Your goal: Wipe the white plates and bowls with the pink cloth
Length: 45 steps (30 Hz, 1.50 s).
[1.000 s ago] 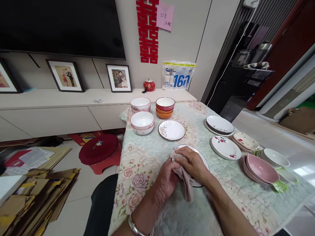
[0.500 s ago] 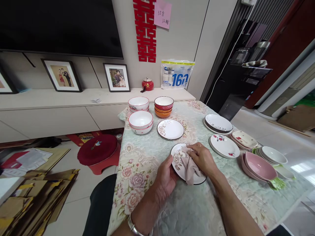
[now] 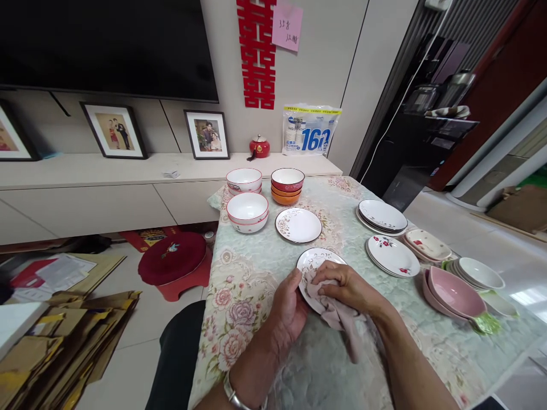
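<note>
My left hand (image 3: 290, 304) grips the left rim of a white plate (image 3: 318, 257) with a dark edge and a brown flower print, thumb on top. The plate is held a little tilted over the table's near side. Bunched in my right hand (image 3: 348, 287) is a pinkish-beige cloth (image 3: 337, 312), pressed onto the plate's face, its loose end hanging past the lower rim. The cloth and right hand hide much of the plate's lower right. Just beyond it lies another white plate (image 3: 304, 225) with a similar print.
White bowls (image 3: 248, 208) and red and orange bowls (image 3: 287, 185) stand stacked at the back. To the right are stacked plates (image 3: 395, 259), pink leaf-shaped bowls (image 3: 455, 290) and small white bowls (image 3: 481, 270). A red stool (image 3: 175, 259) stands left of the flowered tablecloth (image 3: 239, 302).
My right hand has shifted the cloth left and down across the plate, uncovering the upper right rim. More cloth now hangs below the plate. My left hand keeps its hold.
</note>
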### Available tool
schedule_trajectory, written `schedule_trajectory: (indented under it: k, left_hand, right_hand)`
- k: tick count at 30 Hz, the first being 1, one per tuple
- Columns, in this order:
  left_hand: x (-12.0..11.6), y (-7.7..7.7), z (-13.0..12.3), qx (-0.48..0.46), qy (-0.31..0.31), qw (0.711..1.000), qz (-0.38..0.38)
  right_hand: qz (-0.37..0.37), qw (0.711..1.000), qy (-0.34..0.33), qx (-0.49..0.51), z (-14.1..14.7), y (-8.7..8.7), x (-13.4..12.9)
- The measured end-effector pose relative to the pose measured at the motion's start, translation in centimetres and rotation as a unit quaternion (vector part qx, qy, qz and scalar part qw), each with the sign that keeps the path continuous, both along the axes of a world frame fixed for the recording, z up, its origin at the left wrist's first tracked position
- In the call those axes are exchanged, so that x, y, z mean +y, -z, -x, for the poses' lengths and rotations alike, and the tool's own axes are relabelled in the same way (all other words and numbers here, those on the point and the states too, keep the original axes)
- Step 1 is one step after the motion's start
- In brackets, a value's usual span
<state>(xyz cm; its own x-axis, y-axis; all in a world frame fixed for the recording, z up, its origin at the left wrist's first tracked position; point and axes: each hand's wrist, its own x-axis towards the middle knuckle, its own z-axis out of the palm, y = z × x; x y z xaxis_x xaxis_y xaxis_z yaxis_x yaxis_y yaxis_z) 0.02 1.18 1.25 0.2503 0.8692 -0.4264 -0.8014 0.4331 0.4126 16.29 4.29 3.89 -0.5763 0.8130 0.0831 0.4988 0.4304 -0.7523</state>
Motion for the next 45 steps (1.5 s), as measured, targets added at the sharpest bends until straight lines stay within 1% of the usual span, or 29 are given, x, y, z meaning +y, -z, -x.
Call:
schedule_trajectory:
  k: [1,3,5,6,7,8,9,10,12,14,15,16,17,20,22,24,27,28,29,30,32,34,36,38,40,42,45]
  left_hand:
    - [0.0,0.0,0.0,0.007,-0.013,1.0,-0.003]
    - [-0.1,0.1,0.0,0.02,-0.029,0.999,-0.003]
    - [-0.1,0.1,0.0,0.035,-0.031,0.999,-0.001]
    - [-0.1,0.1,0.0,0.042,-0.03,0.999,-0.001]
    - [-0.1,0.1,0.0,0.045,-0.028,0.999,-0.002]
    - [0.0,0.2,0.1,0.045,-0.025,0.999,-0.003]
    - [0.0,0.2,0.1,0.04,-0.023,0.999,-0.004]
    - [0.0,0.3,0.1,0.031,-0.024,0.999,-0.005]
    - [0.1,0.4,0.1,0.011,-0.029,0.999,-0.01]
    - [0.1,0.4,0.1,0.003,-0.037,0.999,-0.016]
    - [0.1,0.4,0.0,0.004,-0.04,0.999,-0.019]
    - [0.1,0.4,0.0,0.005,-0.042,0.999,-0.02]
    - [0.1,0.4,-0.1,0.006,-0.044,0.999,-0.019]
    - [0.0,0.4,-0.1,0.014,-0.038,0.999,-0.013]
    - [0.0,0.5,0.0,0.025,-0.025,0.999,-0.015]
    - [-0.1,0.5,0.1,0.03,-0.016,0.999,-0.021]
    - [-0.2,0.4,0.2,0.027,-0.015,0.999,-0.031]
    - [-0.2,0.3,0.2,0.025,-0.015,0.999,-0.035]
    - [-0.2,0.3,0.2,0.023,-0.017,0.999,-0.039]
    - [-0.3,0.3,0.2,0.02,-0.018,0.999,-0.043]
    - [-0.3,0.2,0.1,0.014,-0.026,0.998,-0.049]
    - [-0.3,0.1,0.0,0.004,-0.035,0.998,-0.051]
    - [-0.2,0.0,-0.1,-0.007,-0.048,0.997,-0.055]
    - [-0.2,-0.1,-0.1,-0.013,-0.056,0.997,-0.057]
    - [-0.2,-0.1,0.0,-0.009,-0.053,0.997,-0.054]
    - [-0.3,-0.1,0.1,0.001,-0.04,0.998,-0.049]
    - [-0.3,0.0,0.2,0.012,-0.03,0.999,-0.04]
  right_hand:
    - [-0.019,0.999,0.031,-0.014,-0.5,0.3,0.3]
    - [-0.073,0.988,0.122,-0.055,-1.3,1.2,0.9]
    - [-0.125,0.96,0.222,-0.112,-1.6,2.1,1.5]
    - [-0.144,0.944,0.262,-0.137,-1.4,2.5,1.6]
    - [-0.159,0.932,0.286,-0.155,-0.9,2.8,1.6]
    - [-0.169,0.928,0.291,-0.16,-0.3,2.9,1.5]
    - [-0.176,0.933,0.277,-0.151,0.4,2.9,1.3]
    - [-0.175,0.946,0.242,-0.126,1.2,2.8,1.0]
    - [-0.157,0.975,0.146,-0.055,2.8,2.5,0.4]
    - [-0.132,0.989,0.068,-0.004,3.7,2.2,0.1]
    - [-0.126,0.991,0.052,0.004,3.8,2.2,0.1]
    - [-0.125,0.991,0.056,0.0,3.7,2.3,0.2]
    - [-0.13,0.989,0.074,-0.013,3.4,2.5,0.5]
    - [-0.158,0.969,0.172,-0.078,1.7,3.1,1.6]
    - [-0.173,0.946,0.24,-0.131,0.5,3.2,2.1]
    - [-0.18,0.917,0.301,-0.189,-0.3,3.0,2.1]
    - [-0.178,0.878,0.353,-0.269,-0.3,2.4,1.4]
    - [-0.178,0.871,0.358,-0.285,0.0,2.3,1.2]
    - [-0.181,0.871,0.353,-0.289,0.4,2.3,1.0]
    - [-0.188,0.877,0.341,-0.282,0.9,2.4,0.8]
    - [-0.213,0.906,0.286,-0.226,2.1,2.6,0.6]
    - [-0.242,0.937,0.21,-0.139,3.3,2.9,0.5]
    - [-0.258,0.954,0.142,-0.062,4.2,3.1,0.6]
    - [-0.26,0.959,0.108,-0.025,4.5,3.1,0.8]
    - [-0.256,0.958,0.124,-0.033,4.2,3.0,1.2]
    - [-0.245,0.949,0.183,-0.079,3.4,2.8,1.6]
    - [-0.21,0.916,0.283,-0.193,1.9,2.2,1.7]
